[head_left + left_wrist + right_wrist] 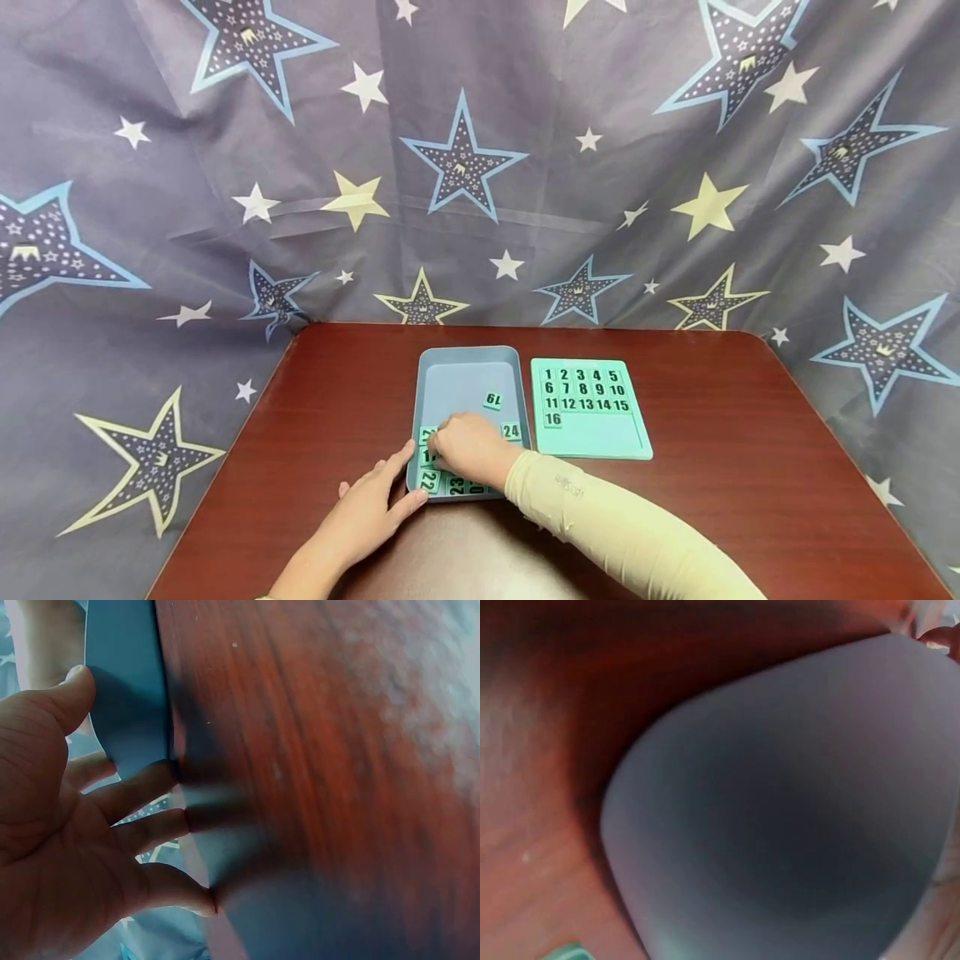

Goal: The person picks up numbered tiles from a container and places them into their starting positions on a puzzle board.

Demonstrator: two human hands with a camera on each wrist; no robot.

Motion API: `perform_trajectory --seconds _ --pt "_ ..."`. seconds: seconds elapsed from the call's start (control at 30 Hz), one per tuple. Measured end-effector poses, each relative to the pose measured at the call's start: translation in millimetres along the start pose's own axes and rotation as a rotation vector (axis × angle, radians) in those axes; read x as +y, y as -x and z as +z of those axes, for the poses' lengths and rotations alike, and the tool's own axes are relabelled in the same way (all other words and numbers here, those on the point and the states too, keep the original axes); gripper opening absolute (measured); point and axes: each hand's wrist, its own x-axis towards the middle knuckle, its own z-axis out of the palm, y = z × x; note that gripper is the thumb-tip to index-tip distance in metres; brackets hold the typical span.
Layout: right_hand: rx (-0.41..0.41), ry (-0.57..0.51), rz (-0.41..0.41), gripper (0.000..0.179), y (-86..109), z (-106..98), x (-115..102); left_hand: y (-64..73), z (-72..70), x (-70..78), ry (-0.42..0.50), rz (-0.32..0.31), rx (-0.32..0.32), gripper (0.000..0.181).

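A grey-blue tray holds several green number tiles, among them 24, an upside-down 19, 22 and 23. My right hand reaches into it, bent fingers down at a tile starting with 1; the fingertips are partly hidden, so a pinch cannot be confirmed. At the tray's near left corner my left hand touches the rim with extended fingers. In the left wrist view, this hand's thumb and fingers lie along the tray wall. The right wrist view is mostly filled by the tray.
Right of the tray lies a mint number board, with tiles 1 to 16 in rows and a bare lower part. Both rest on a reddish-brown wooden table. A grey star-patterned cloth hangs behind and at the sides.
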Motion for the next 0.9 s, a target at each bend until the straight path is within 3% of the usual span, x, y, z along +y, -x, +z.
perform_trajectory --seconds 0.2,0.33,0.53,0.73,0.9 --pt "-0.006 -0.033 0.115 0.019 3.0 7 -9 2.4 4.0 -3.7 0.008 -0.007 -0.003 0.076" --pt "0.033 -0.07 0.178 0.021 2.8 9 -10 0.7 3.8 -4.8 0.007 -0.004 0.008 0.076" --pt "0.054 -0.046 0.155 0.019 3.8 11 -14 2.4 2.5 -3.8 0.007 -0.002 -0.009 0.077" --pt "0.0 -0.052 0.162 0.016 1.2 7 -18 3.9 -0.2 -1.0 0.001 0.021 0.004 0.076" --pt "-0.018 -0.091 0.12 0.009 -1.2 5 -17 3.0 -1.9 0.4 -0.003 0.018 0.001 0.076"
